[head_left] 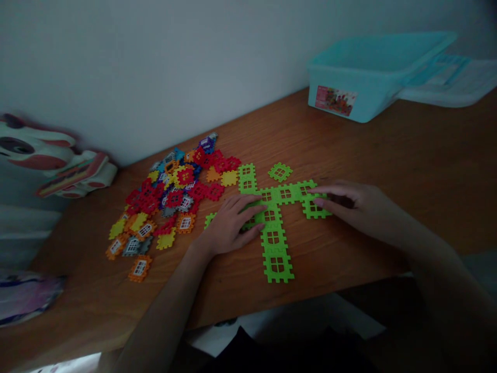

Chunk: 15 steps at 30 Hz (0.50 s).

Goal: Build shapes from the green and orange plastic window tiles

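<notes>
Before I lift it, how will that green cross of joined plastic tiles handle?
The green tile cross will likely feel light, since the tiles look thin and pierced. Its arms, joined at notched edges, may sag or separate if lifted by one end.

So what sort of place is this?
Probably a child's room or home play corner: there's a heap of colourful plastic interlocking tiles, a light-blue plastic storage tub with a picture label, and what looks like a soft toy at the left.

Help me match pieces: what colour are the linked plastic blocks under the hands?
The linked plastic blocks are lime green, seen best in the head view.
</notes>
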### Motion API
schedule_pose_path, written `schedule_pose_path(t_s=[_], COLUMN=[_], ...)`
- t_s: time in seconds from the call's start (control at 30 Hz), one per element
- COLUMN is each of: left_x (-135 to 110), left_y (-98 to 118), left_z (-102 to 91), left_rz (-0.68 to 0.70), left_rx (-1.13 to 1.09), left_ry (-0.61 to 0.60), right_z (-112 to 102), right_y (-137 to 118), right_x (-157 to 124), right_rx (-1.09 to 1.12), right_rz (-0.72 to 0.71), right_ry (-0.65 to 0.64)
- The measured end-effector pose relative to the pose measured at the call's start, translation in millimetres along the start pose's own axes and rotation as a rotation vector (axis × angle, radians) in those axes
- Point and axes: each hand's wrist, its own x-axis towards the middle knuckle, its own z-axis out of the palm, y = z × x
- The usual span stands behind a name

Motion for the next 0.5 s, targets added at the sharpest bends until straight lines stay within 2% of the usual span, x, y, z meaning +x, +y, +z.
schedule_pose_path(t_s=[0.27,0.5], left_x=[-0.4,-1.1], left_y=[-0.6,-0.4], left_z=[0.7,1.2], left_rz=[-0.007,-0.022], left_rx=[0.002,0.004], left_ry=[0.000,0.002], right_z=[3.5,6.3], right_y=[7.2,8.2], right_x=[4.6,8.7], right_rx=[-0.052,-0.016], right_rz=[0.027,0.238], right_ry=[0.022,0.041])
